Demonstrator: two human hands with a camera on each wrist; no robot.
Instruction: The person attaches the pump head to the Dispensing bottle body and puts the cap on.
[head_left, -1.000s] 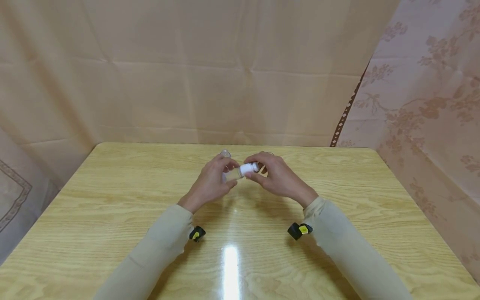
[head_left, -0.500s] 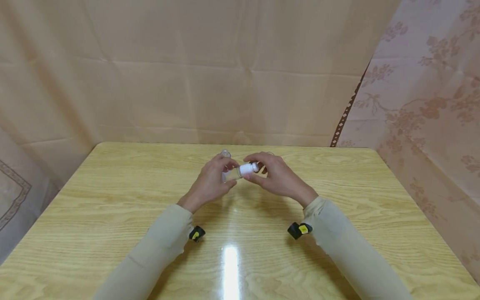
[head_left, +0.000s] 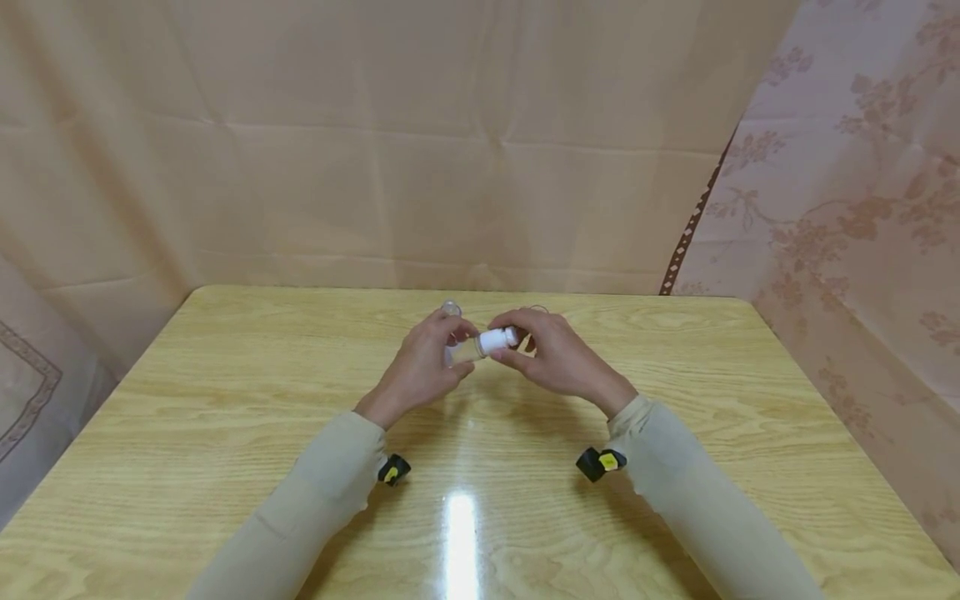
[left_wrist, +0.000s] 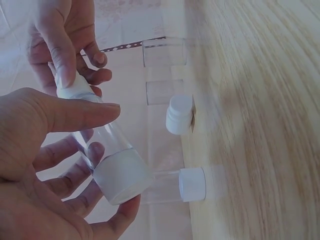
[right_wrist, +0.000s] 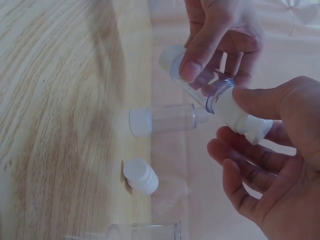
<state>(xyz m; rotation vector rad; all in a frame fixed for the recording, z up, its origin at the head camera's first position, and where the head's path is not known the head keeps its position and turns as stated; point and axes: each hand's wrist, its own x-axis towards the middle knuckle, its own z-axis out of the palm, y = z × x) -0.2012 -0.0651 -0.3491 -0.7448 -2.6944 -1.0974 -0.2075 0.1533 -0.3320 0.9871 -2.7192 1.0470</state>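
Head view: a clear bottle [head_left: 462, 351] is held tilted above the wood-grain table [head_left: 225, 467], between the person's two hands. The left hand [head_left: 422, 360] has its thumb and fingers curled round the bottle's clear body, with the white base nearest its little finger in the left wrist view. The right hand [head_left: 557, 354] pinches a white fitting [right_wrist: 232, 111] between thumb and fingers, lined up with the bottle's upper end; whether it is fully seated cannot be told. Beyond the hands, a second bottle [right_wrist: 172, 118] with a white base stands upright on the table. Near it sits a small white piece [right_wrist: 140, 176], then two clear cylinders [left_wrist: 164, 53]. A plain beige curtain [head_left: 420, 167] hangs behind.
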